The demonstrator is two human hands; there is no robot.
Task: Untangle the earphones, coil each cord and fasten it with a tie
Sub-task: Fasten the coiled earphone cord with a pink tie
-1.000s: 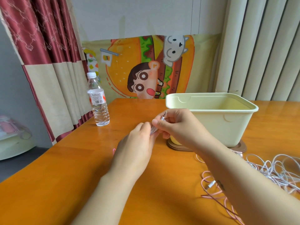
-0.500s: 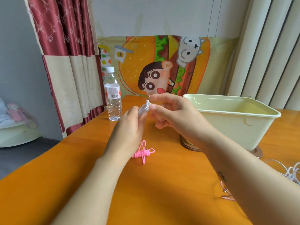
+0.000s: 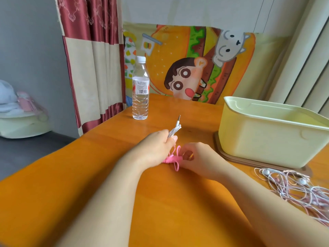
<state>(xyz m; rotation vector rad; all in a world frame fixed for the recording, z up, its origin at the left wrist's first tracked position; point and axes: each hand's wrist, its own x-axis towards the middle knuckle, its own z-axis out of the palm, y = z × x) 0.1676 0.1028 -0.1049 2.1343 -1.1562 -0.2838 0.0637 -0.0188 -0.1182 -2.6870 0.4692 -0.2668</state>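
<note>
My left hand [image 3: 156,148] grips a folded bundle of white earphone cord [image 3: 174,131], its jack plug pointing up and away. Just right of it, my right hand [image 3: 197,155] has come down on the table, with its fingers curled at a small bunch of pink ties [image 3: 173,159] lying on the wood. A tangled heap of white and pink earphones [image 3: 292,186] lies at the right, in front of the bin, with earbuds showing in it.
A pale yellow plastic bin [image 3: 267,138] stands on a brown lid at the right. A water bottle [image 3: 140,91] stands at the back left near the table edge. A curtain and a cartoon cloth hang behind the orange table [image 3: 89,175].
My right hand let go of the white cord and dropped to the pink ties. My left hand keeps the cord bundle and has lowered. The view swung left, then right, bringing back the tangled heap.
</note>
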